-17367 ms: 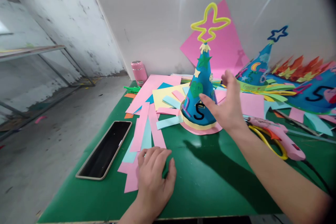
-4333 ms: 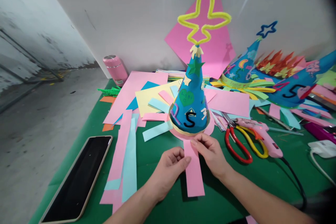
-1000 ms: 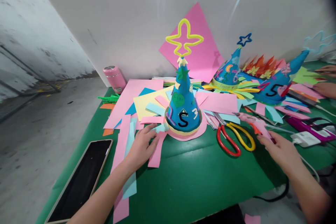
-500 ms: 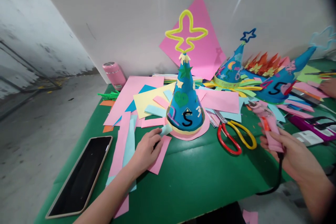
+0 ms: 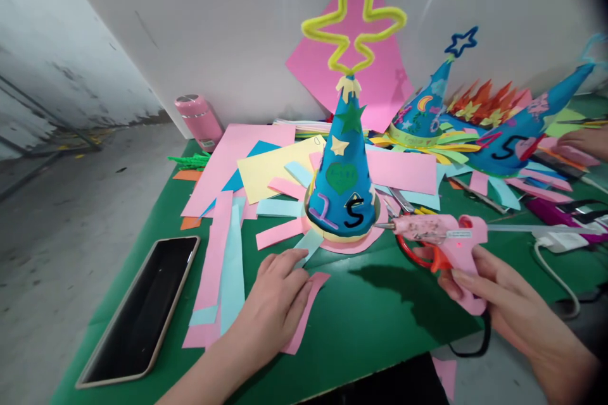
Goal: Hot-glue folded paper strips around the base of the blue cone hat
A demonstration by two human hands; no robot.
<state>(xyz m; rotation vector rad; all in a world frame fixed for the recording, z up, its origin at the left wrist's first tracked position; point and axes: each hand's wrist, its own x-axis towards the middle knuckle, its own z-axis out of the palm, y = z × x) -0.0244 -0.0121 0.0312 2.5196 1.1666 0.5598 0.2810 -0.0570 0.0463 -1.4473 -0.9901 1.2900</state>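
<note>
A blue cone party hat with a yellow pipe-cleaner shape on its tip stands upright on a round pink paper brim, with paper strips fanning out from its left side. At the front of that base my left hand has its fingers closed at the outer end of a light blue paper strip. A loose pink strip lies beside the same hand. My right hand grips a pink hot glue gun by its handle, fingers near the orange trigger. The gun's metal nozzle points left, close to the hat's lower right edge.
Scissors lie partly hidden behind the glue gun. A phone is at the front left, a pink bottle at the back left. Two more blue hats and another person's hand are on the right.
My right hand has turned the glue gun sideways and brought it left, its nozzle now near the hat. My left hand stays at the light blue strip. The view has moved closer.
</note>
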